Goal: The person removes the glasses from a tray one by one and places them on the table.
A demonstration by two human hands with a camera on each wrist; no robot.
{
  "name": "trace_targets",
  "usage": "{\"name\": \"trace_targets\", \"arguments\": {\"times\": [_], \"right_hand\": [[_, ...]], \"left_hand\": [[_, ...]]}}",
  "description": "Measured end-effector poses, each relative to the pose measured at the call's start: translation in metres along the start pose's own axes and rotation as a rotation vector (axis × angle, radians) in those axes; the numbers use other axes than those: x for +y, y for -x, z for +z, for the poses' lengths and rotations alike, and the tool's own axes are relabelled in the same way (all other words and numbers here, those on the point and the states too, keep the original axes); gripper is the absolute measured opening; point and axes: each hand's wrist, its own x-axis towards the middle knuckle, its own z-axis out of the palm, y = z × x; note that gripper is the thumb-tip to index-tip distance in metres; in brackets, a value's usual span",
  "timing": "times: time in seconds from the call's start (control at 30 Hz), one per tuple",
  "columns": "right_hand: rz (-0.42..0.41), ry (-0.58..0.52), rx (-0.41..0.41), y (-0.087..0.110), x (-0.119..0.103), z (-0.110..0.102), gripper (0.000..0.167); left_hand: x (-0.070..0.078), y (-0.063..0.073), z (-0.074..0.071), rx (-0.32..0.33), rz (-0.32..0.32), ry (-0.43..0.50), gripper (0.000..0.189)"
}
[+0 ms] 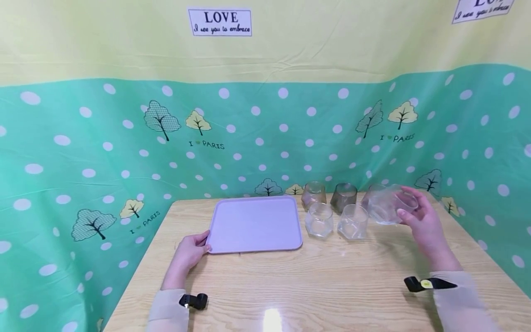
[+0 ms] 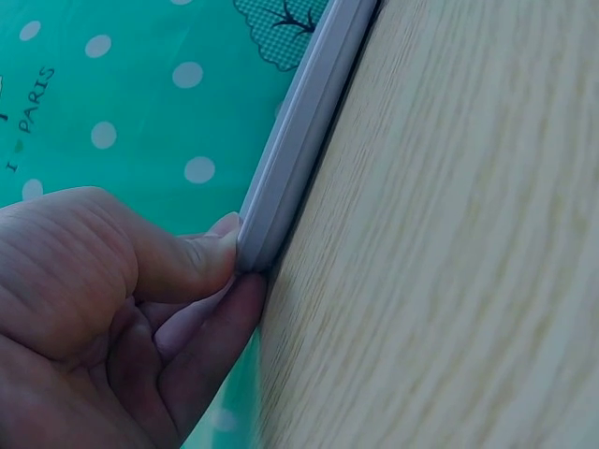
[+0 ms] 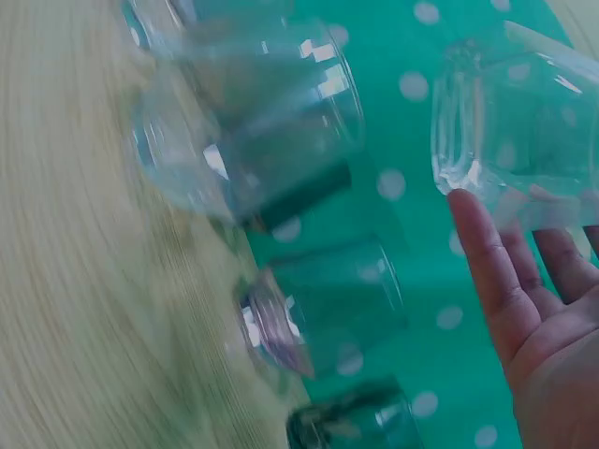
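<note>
My left hand (image 1: 189, 253) pinches the near left corner of a lilac rectangular tray (image 1: 255, 225). In the left wrist view the thumb presses the tray's edge (image 2: 304, 140) from above, with a finger under it. At the right, my right hand (image 1: 427, 223) holds a clear glass tumbler (image 1: 387, 207), tilted sideways and above the table. The right wrist view shows the fingers along the side of this tumbler (image 3: 515, 126). Just left of it stand two clear tumblers, one (image 1: 352, 223) nearer the hand and another (image 1: 319, 221) by the tray.
Behind the clear tumblers stand an amber-tinted glass (image 1: 314, 194) and a dark grey glass (image 1: 344, 197). Another tinted glass (image 1: 368, 197) is partly hidden behind the held tumbler. The wooden table (image 1: 323, 286) ends at a green dotted cloth (image 1: 257, 152) behind.
</note>
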Motion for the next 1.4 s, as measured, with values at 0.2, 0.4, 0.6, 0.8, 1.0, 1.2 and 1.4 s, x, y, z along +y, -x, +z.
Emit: {"name": "trace_targets", "arguments": {"times": [0.2,0.4,0.6,0.8,1.0,1.2,1.4], "right_hand": [[0.078,0.03,0.019,0.001,0.001,-0.027,0.058],[0.168,0.187,-0.058,0.004,0.007,-0.044,0.059],[0.207,0.529,-0.18,0.004,0.021,-0.045,0.068],[0.252,0.62,-0.227,0.004,0.027,-0.043,0.079],[0.295,0.641,-0.226,0.005,0.029,-0.044,0.083],[0.316,0.663,-0.206,0.004,0.033,-0.041,0.088],[0.309,0.674,-0.196,0.003,0.039,-0.04,0.087]], "left_hand": [[0.001,0.001,0.001,0.003,-0.008,0.003,0.053],[0.002,0.001,0.0,0.006,-0.005,-0.001,0.054],[0.002,0.001,-0.001,0.007,-0.003,-0.014,0.054],[0.003,0.0,0.001,0.0,-0.021,-0.003,0.054],[0.002,-0.001,0.001,0.003,-0.009,-0.011,0.054],[0.001,-0.002,0.001,0.007,-0.009,-0.008,0.053],[0.001,-0.001,0.001,0.008,-0.003,-0.016,0.053]]}}
